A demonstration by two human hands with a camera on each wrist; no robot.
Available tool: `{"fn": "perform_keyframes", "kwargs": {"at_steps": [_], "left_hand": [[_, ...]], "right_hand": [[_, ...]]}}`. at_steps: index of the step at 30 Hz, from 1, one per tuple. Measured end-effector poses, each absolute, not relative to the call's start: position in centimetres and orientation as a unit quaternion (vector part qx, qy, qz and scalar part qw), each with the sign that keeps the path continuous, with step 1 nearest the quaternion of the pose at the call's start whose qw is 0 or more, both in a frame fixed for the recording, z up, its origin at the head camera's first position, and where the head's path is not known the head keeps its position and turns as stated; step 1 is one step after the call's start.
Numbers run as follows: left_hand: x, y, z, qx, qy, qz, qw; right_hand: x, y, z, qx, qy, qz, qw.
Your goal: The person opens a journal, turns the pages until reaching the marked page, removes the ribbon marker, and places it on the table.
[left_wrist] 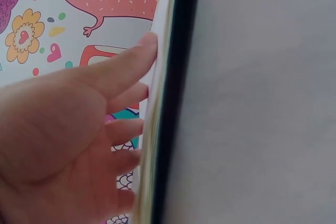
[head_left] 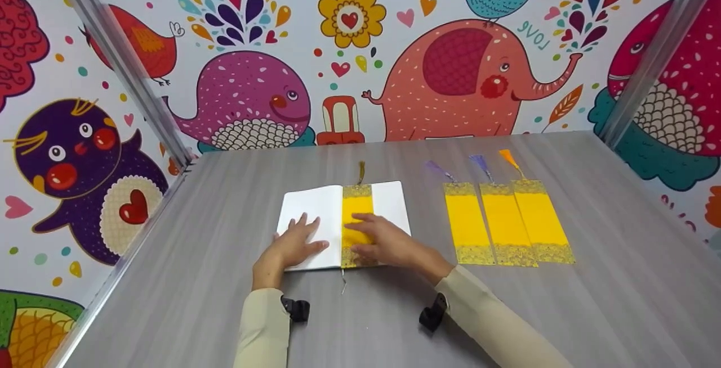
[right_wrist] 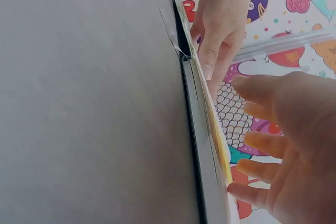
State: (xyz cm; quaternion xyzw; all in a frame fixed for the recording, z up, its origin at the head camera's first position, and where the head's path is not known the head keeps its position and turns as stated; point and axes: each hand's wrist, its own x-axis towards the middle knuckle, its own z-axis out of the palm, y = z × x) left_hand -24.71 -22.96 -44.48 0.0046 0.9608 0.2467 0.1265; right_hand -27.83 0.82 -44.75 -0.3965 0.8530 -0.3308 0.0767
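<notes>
An open notebook (head_left: pixel 312 204) with blank white pages lies on the grey table. On its right page, beside the fold, rests a yellow bookmark (head_left: pixel 356 204) with patterned gold ends and an olive tassel (head_left: pixel 361 172) past the top edge. My left hand (head_left: pixel 294 244) rests on the left page with fingers spread; the left wrist view shows the fingertips touching the paper. My right hand (head_left: pixel 388 241) is over the bookmark, fingers extended. In the right wrist view the right hand (right_wrist: pixel 299 135) has its fingers apart, mostly just off the page. A thin ribbon (head_left: pixel 343 282) hangs from the notebook's lower edge.
To the right, three more yellow bookmarks lie side by side, the left one (head_left: pixel 466 216) apart, the middle one (head_left: pixel 504 216) and right one (head_left: pixel 541 216) overlapping. Their tassels point away from me. A cartoon-printed wall (head_left: pixel 349 69) stands behind the table (head_left: pixel 186 278).
</notes>
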Motion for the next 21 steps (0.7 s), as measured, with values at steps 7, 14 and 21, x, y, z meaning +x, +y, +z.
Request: {"fn": "perform_keyframes", "kwargs": {"at_steps": [7, 14, 21], "left_hand": [[-24.8, -23.1, -44.5, 0.005, 0.960, 0.253, 0.123], [-24.8, -23.0, -44.6, -0.003, 0.958, 0.260, 0.121], [-24.7, -22.9, -44.6, -0.001, 0.958, 0.262, 0.116]], "right_hand": [[-29.2, 0.8, -44.7, -0.240, 0.831, -0.494, 0.085], [-31.1, 0.2, -44.3, -0.044, 0.821, -0.553, 0.134], [-32.4, -0.9, -44.0, 0.012, 0.851, -0.501, 0.157]]}}
